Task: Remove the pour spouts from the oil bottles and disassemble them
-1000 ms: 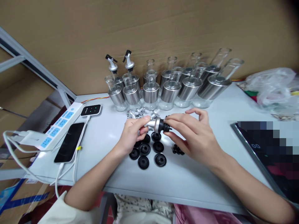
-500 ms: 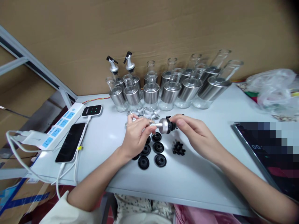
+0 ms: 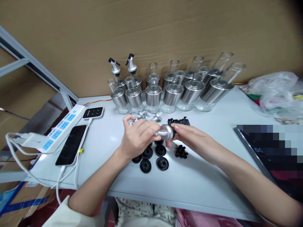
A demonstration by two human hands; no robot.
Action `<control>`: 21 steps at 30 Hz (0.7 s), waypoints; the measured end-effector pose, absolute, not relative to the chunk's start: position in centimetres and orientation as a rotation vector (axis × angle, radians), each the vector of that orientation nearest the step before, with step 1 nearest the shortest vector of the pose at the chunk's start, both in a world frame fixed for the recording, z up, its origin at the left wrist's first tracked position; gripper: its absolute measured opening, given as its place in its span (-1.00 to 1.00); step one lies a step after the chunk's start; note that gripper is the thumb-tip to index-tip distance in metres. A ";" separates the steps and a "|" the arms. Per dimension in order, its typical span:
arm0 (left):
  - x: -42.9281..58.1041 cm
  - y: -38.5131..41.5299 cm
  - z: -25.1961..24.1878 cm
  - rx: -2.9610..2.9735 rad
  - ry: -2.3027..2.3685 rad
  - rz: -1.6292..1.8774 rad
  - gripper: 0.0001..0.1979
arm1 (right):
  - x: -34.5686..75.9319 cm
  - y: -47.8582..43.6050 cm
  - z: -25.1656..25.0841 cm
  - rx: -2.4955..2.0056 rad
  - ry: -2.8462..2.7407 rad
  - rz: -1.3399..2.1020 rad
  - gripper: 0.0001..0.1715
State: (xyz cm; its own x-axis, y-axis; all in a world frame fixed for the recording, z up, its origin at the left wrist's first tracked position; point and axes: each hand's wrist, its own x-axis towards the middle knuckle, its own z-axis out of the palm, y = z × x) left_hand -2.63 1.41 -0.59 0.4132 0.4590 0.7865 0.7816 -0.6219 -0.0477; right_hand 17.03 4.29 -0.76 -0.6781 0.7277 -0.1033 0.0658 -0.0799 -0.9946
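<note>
A silver pour spout (image 3: pixel 166 132) with a black stopper end is held sideways between my hands, above the table. My left hand (image 3: pixel 139 134) grips its narrow end, fingers closed round it. My right hand (image 3: pixel 187 134) has its fingers pressed on the black end, which they partly cover. Below lie several black ridged discs (image 3: pixel 162 163), some partly hidden by my left hand. A small heap of black plugs (image 3: pixel 181 151) sits under my right hand. Behind the hands are several silver spout parts (image 3: pixel 151 116) and a group of long black pieces (image 3: pixel 178 121).
Two rows of glass bottles with metal sleeves (image 3: pixel 153 94) stand at the back, two with pourers (image 3: pixel 131 64) fitted. On the left are a power strip (image 3: pixel 59 129), a phone (image 3: pixel 71 145) and a small device (image 3: pixel 93 112). A tablet-like screen (image 3: pixel 262 151) and plastic bags (image 3: pixel 274 88) lie right.
The spout has tilted, its silver base now turned more toward me. My right hand has moved left and closed round the black end, uncovering the black pieces behind.
</note>
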 end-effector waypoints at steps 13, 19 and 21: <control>-2.8 1.6 -0.7 -2.194 -1.205 -1.003 -0.59 | 17.0 4.3 -0.7 -0.844 -1.676 1.679 -0.60; -3.1 1.7 -0.8 -2.275 -1.378 -1.081 -0.56 | 17.1 4.3 0.0 -0.908 -1.743 1.381 -0.83; -3.7 2.0 -0.8 -2.227 -1.517 -1.150 -0.55 | 17.4 4.5 0.4 -0.939 -1.711 1.223 -0.80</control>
